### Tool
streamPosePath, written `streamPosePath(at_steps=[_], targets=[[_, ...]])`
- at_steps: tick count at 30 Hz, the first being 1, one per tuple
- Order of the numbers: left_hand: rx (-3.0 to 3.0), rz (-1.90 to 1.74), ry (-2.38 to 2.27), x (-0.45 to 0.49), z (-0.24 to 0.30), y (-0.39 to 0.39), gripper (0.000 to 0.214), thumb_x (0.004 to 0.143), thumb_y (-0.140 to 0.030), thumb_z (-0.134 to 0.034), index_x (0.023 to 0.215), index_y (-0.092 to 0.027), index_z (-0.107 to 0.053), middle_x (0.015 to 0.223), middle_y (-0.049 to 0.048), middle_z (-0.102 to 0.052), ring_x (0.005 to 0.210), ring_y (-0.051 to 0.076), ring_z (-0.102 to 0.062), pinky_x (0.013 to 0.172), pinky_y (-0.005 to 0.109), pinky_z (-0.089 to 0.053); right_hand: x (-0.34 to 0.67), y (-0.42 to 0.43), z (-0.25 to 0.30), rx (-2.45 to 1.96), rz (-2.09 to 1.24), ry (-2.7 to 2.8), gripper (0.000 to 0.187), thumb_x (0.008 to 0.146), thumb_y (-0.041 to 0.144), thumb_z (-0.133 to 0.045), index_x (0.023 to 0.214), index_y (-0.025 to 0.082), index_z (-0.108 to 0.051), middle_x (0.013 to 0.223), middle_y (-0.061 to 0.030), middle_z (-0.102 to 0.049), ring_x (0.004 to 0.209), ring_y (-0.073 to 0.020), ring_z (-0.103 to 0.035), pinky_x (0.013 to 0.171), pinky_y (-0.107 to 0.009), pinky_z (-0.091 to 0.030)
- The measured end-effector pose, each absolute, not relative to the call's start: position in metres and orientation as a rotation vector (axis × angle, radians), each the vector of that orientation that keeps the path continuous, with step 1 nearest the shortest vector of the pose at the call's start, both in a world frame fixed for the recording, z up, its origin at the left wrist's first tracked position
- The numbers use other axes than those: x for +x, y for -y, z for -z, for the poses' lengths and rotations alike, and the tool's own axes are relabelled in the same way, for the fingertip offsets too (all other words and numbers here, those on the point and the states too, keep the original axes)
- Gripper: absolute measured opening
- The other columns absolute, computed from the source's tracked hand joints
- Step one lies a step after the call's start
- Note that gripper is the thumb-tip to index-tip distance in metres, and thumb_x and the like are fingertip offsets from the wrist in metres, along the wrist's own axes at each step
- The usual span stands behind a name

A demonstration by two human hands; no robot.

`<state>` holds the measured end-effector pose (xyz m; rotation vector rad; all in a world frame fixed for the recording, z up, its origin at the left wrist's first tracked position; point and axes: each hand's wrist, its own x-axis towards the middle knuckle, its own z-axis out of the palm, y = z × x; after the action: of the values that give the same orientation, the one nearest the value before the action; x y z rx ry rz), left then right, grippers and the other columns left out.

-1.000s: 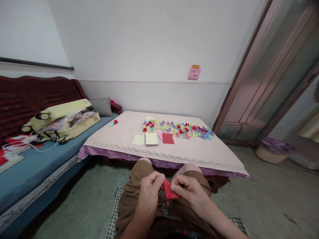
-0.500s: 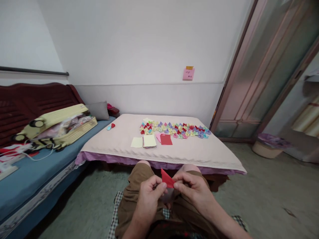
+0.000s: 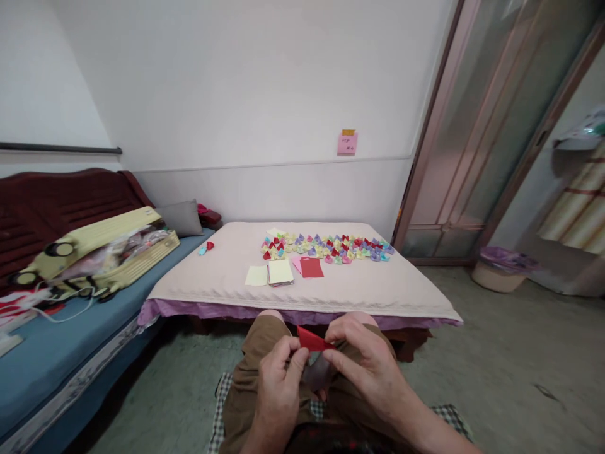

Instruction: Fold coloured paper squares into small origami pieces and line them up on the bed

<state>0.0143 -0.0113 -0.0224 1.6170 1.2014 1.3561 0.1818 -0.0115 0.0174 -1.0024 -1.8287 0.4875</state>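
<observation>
Over my lap, my left hand and my right hand both pinch a small folded red paper, one hand at each end. The fingers of both hands are closed on it. Ahead stands a low table under a pale cloth. On it lie rows of several small folded paper pieces in mixed colours, a red paper sheet, a stack of paper sheets and a single yellow sheet.
A blue-cushioned sofa with a yellow case on it runs along the left. Two folded pieces lie at the table's far left. A basket sits by the glass door on the right. A pink note hangs on the wall.
The red paper has been turned from upright to nearly flat between my fingers, and my hands sit a little higher. The view has drifted left and slightly down.
</observation>
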Motion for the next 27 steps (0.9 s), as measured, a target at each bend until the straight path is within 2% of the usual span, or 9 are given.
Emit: streamPosePath(at_steps=[6,12,27], targets=[[1.805,-1.363,-1.218,0.0154,0.0246,0.0138,0.017,0.088,-0.024,-0.05,0.082,-0.019,-0.065,0.075,0.0025,-0.065,0.072,0.017,-0.059,0.069,0.024,-0.043,0.1782,0.0115,-0.0179,-0.975,-0.543,1.855,0.011,0.082,0.011,-0.061,0.08,0.021,-0.059,0.081,-0.0015,-0.059,0.079,-0.0174,-0.054,0.071,-0.029,-0.042],[1.913,-1.396,-1.193,0.0169,0.0254,0.0155,0.018,0.088,-0.021,-0.049,0.079,-0.019,-0.064,0.073,0.0033,-0.064,0.07,0.018,-0.059,0.066,0.025,-0.044,0.1784,0.0107,-0.0168,-0.95,-0.628,1.807,0.013,0.079,0.009,-0.062,0.078,0.02,-0.057,0.08,-0.0006,-0.058,0.076,-0.0165,-0.054,0.069,-0.027,-0.041],[1.947,-1.389,-1.162,0.0168,0.0237,0.0156,0.018,0.089,-0.019,-0.048,0.082,-0.019,-0.064,0.075,0.0028,-0.064,0.072,0.017,-0.06,0.067,0.024,-0.044,0.1808,0.0114,-0.0142,-0.958,-0.662,1.79,0.014,0.081,0.01,-0.06,0.075,0.02,-0.054,0.079,-0.0007,-0.056,0.076,-0.0172,-0.053,0.07,-0.028,-0.041]])
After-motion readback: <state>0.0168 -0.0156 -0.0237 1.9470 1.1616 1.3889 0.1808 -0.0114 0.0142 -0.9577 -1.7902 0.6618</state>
